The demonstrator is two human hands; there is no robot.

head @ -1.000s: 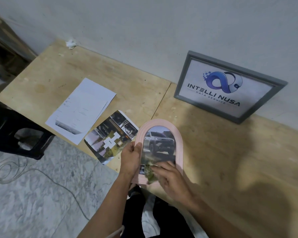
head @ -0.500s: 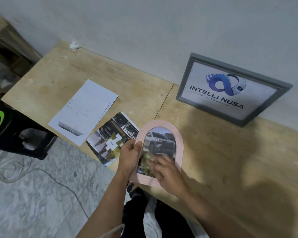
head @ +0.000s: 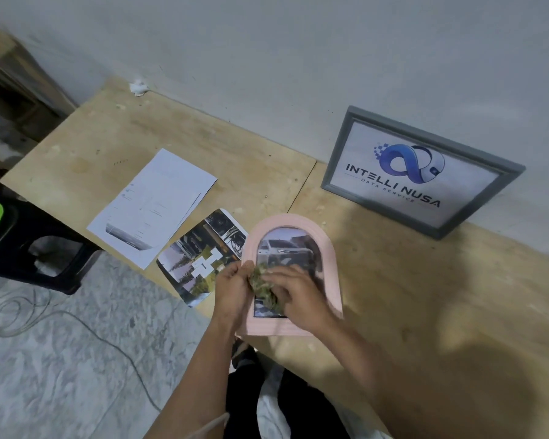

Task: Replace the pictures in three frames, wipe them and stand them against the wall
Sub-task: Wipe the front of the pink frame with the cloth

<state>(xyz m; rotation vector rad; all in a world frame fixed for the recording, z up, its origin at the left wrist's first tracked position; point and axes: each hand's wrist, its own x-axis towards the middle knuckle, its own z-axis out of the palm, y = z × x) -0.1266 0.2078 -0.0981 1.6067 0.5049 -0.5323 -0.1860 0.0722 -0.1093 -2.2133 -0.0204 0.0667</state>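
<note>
Plywood table (head: 393, 312) bears papers (head: 152, 207) (grey frame (head: 422, 172) leaning behind).

Head view, angled steeply down, close over table (head: 393, 280) edge and wall (head: 267, 42)

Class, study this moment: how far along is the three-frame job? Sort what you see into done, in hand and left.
Done: the grey frame stands against the wall. In hand: the left hand steadies the pink arched frame, with a car picture in it, while the right hand wipes with a greenish cloth. Left: standing it up; a third frame isn't visible.
</note>
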